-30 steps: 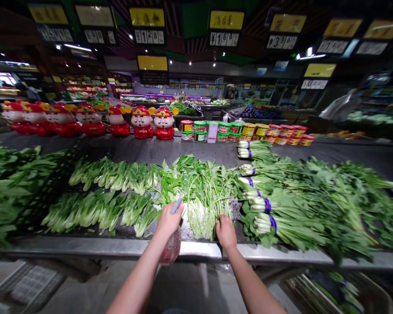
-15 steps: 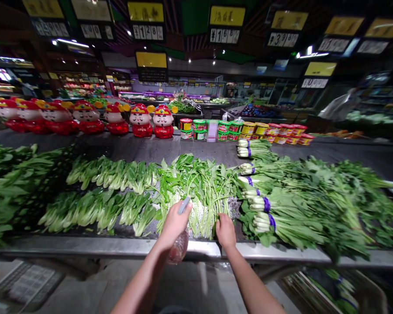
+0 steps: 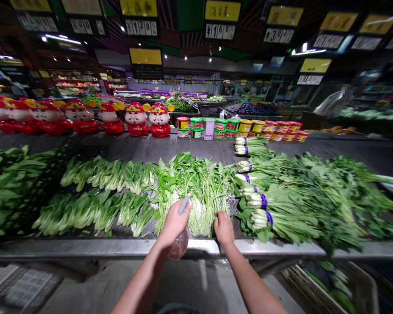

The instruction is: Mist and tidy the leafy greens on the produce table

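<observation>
Flanking one loose greens pile point(image 3: 196, 192): left hand point(image 3: 174, 221), right hand point(image 3: 224, 227).

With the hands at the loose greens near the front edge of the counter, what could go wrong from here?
1. The loose greens lie unbundled with stem ends near the metal edge; a pull by the right hand may drag some off the counter.
2. The left hand holds a spray bottle that hangs over the edge; with that hand also among the stems, the bottle might slip.
3. The tied bunches lie close beside the right hand and could be knocked.
</observation>
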Tool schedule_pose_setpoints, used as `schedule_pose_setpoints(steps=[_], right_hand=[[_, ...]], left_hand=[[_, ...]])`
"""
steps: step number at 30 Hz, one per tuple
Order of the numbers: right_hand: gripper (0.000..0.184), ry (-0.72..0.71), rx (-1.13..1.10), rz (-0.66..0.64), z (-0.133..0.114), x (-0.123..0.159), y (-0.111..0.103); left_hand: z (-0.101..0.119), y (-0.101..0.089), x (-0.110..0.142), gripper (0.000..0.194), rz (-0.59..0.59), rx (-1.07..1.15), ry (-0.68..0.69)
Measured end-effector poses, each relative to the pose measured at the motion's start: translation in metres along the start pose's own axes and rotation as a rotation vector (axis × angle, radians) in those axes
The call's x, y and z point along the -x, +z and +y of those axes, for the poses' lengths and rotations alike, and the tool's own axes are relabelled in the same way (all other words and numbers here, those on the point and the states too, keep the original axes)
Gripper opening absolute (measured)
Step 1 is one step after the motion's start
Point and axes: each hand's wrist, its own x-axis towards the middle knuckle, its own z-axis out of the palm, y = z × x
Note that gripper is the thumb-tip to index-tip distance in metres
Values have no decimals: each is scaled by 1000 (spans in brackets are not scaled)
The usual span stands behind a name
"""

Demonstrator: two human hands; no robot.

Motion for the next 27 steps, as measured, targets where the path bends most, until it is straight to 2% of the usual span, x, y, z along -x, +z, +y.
schedule_pose_setpoints(steps=[6, 13, 18, 27], right_hand=[[36, -17, -1, 20, 0, 1, 1], [35, -18, 7, 22, 3, 1, 4], [35, -23, 16, 27, 3, 1, 4], [35, -20, 36, -7, 2, 0, 1]], left_hand=[[10, 14, -1, 34, -90, -10, -39], [6, 21, 1, 33, -147, -72, -64], [2, 17, 2, 36, -111, -47, 8], [-10, -2, 4, 38, 22, -45, 11]])
